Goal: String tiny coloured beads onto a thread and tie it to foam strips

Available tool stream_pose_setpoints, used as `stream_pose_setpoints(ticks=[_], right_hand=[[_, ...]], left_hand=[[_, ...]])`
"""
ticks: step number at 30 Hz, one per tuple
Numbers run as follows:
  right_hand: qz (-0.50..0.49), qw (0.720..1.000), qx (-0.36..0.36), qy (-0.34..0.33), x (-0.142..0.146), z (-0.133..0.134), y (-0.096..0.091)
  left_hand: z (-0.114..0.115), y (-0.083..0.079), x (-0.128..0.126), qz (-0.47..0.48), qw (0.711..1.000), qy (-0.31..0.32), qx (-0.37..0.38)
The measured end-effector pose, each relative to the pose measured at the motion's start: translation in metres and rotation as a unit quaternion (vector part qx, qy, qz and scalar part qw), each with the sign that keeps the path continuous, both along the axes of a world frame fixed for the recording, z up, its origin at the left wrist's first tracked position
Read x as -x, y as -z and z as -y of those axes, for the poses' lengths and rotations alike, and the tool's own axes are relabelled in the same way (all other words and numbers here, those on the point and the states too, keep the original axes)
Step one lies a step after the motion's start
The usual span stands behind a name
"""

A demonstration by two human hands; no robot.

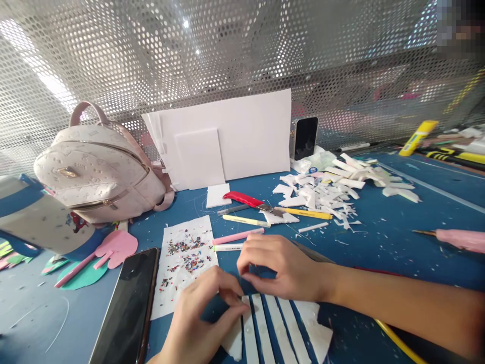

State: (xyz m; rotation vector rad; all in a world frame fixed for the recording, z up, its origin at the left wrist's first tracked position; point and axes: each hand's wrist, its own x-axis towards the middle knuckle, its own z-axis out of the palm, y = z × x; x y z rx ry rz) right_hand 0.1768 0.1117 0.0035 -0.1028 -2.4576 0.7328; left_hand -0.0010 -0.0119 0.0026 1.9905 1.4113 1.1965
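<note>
Carefully, I'd judge, light pressure should keep the white strips (pixel 279 331) evenly spaced, right of the speckled paper (pixel 180 278). Beside that paper, the left hand's (pixel 200 309) fingers bunch at one strip's end; the right hand's (pixel 282 268) curl inward. Whether either grips, I cannot tell.

Bare left grip (pixel 199 316); bare right grip (pixel 284 268), slim forearm (pixel 394 298)

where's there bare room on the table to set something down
Mostly bare blue table lies between the white scraps, pink-handled tool and right forearm; another patch, lightly littered, lies left of the flat phone. It's crowded around the red cutter and pens, and at the white strips.
</note>
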Motion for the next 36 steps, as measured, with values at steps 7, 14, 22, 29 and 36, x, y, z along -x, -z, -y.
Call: stream_pose_setpoints(ticks=[7, 14, 22, 29, 36], right_hand=[[-0.009, 0.991, 0.081, 0.104, -0.002, -0.002, -0.009], [0.014, 0.99, 0.064, 0.125, -0.001, -0.004, -0.006], [-0.009, 0.999, 0.017, -0.026, 0.0, -0.003, -0.006], [0.006, 0.998, -0.023, -0.054, -0.001, -0.005, -0.004], [0.01, 0.999, -0.013, -0.035, -0.001, -0.004, -0.005]], left_hand=[[0.0, -0.002, -0.004, -0.117, 0.961, 0.153, -0.197], [-0.002, 0.003, -0.005, -0.137, 0.952, 0.161, -0.221], [0.001, 0.001, 0.004, -0.066, 0.996, 0.015, -0.058], [-0.001, 0.001, 0.006, -0.028, 0.999, -0.026, -0.019], [-0.001, -0.003, 0.008, -0.045, 0.997, -0.05, -0.029]])
